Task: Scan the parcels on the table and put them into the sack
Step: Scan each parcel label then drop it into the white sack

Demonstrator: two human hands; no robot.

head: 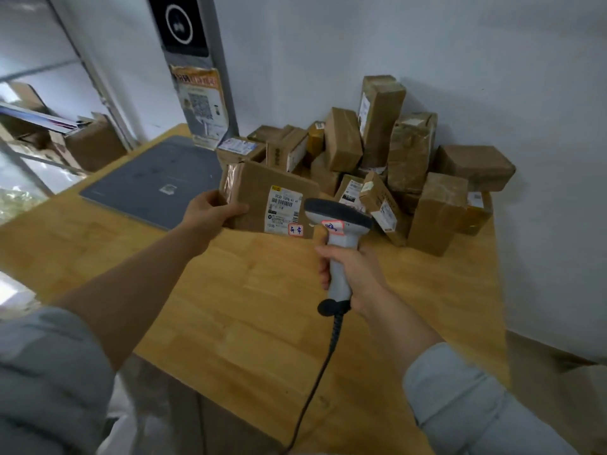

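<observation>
Noted left hand point(210, 215) gripping the left edge of a parcel point(256, 188), thumb on the front face, fingers curled behind. Found parcel upright, tilted back, bottom edge on or just above the table point(230, 307); cannot tell which. Label point(284, 208) turned toward camera. Read on it: "1096 41 41" in top line, barcode below, "1098" at bottom left; smaller print too fine. Logged red-edged sticker point(295, 229) at label's bottom right, handwriting not legible. Noted right hand point(349, 274) wrapped round the grip of a scanner point(338, 218), its head just beside the label. Found a like tag point(332, 227) on scanner neck, blue scrawl unreadable. Traced cable point(315, 389) off table's near edge. Logged pile point(410, 152) of brown boxes behind, against wall; grey mat point(147, 182) left of it; QR poster point(200, 103) on pillar.
</observation>
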